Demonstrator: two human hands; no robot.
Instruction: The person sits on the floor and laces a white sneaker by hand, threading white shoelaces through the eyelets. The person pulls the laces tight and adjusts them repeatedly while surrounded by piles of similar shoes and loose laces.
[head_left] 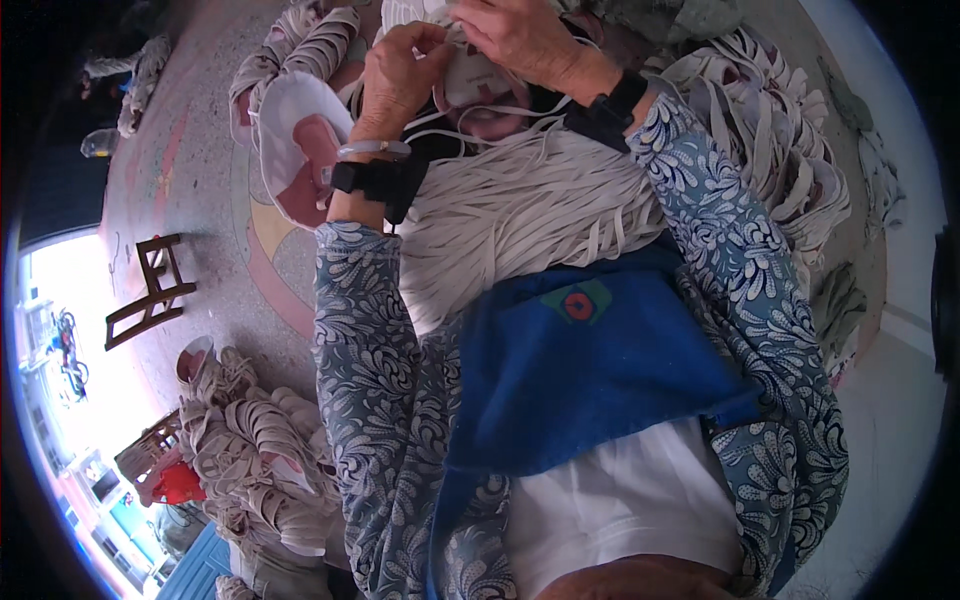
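A pale shoe upper (pixel 482 85) with a pinkish inside sits at the top of the head view, between my two hands. My left hand (pixel 402 75) is closed at the upper's left edge, its fingers curled against it. From the right, my right hand (pixel 525 42) reaches over the upper with thumb and fingers pinched together on what looks like a thin white shoelace; the fingertips are partly cut off by the frame edge. Loose lace strands trail around the upper. Across my lap lies a thick bundle of off-white shoelaces (pixel 530 200), just below the hands.
Left of my wrist is a white upper with pink lining (pixel 305 150), beside stacked uppers (pixel 295 60). More uppers are heaped at right (pixel 775 130) and lower left (pixel 265 440). A small wooden stool (pixel 152 290) lies on the speckled floor. A blue apron (pixel 590 360) covers my front.
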